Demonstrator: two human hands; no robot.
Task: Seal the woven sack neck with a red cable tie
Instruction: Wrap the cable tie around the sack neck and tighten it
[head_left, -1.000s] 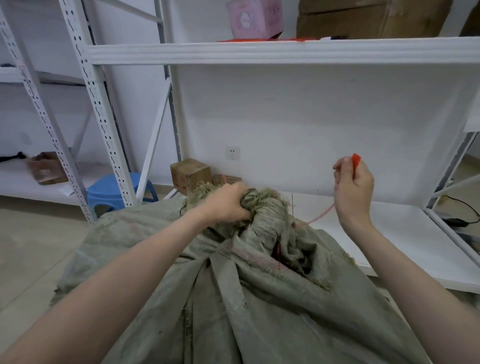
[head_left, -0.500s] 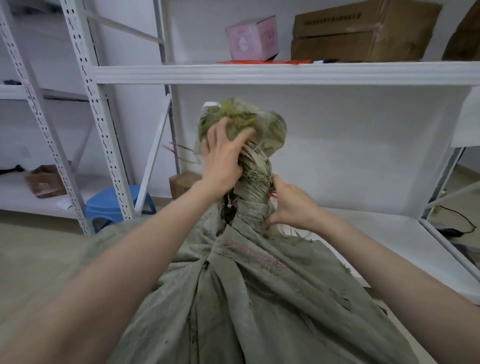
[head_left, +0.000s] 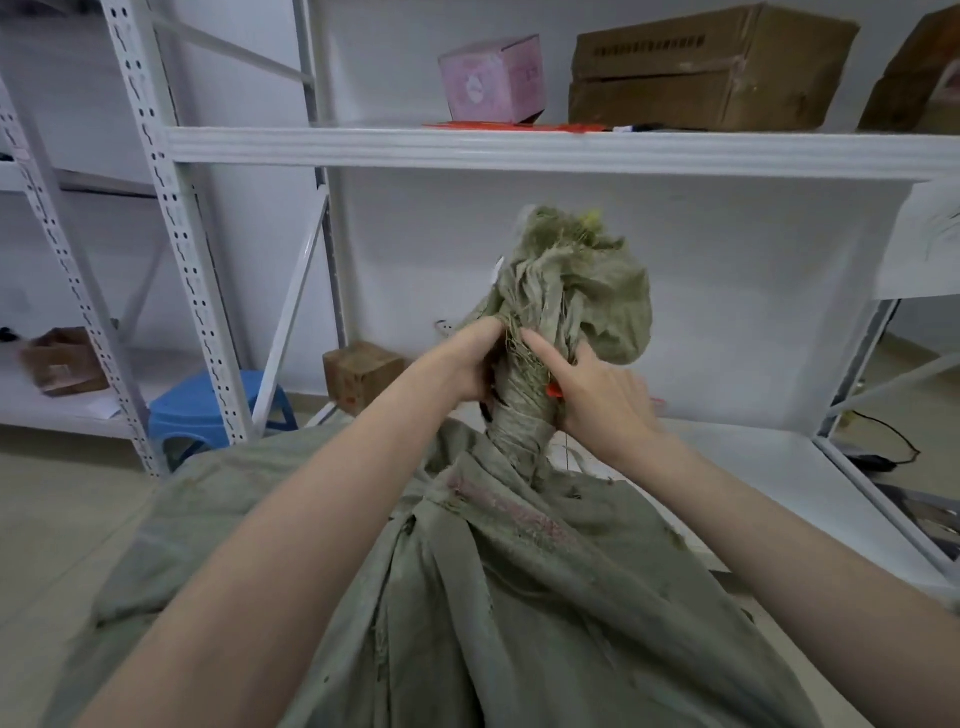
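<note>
A grey-green woven sack (head_left: 509, 597) fills the lower middle of the view. Its twisted neck (head_left: 522, 415) stands upright, with the frayed mouth (head_left: 576, 280) bunched above it. My left hand (head_left: 467, 364) grips the neck from the left. My right hand (head_left: 597, 389) holds the neck from the right, fingers reaching up along the fabric. A small piece of the red cable tie (head_left: 553, 391) shows at the neck just beside my right palm; the rest of it is hidden.
White steel shelving stands behind the sack, its upper shelf (head_left: 519, 148) carrying a pink box (head_left: 493, 78), cardboard boxes (head_left: 701, 73) and red ties (head_left: 514, 126). A blue stool (head_left: 202, 405) and a small carton (head_left: 361, 374) sit on the floor at left.
My left hand slid down from the bunched mouth to the neck. My right hand shifted up along the neck. A second ago the right hand held the red tie out to the right.
</note>
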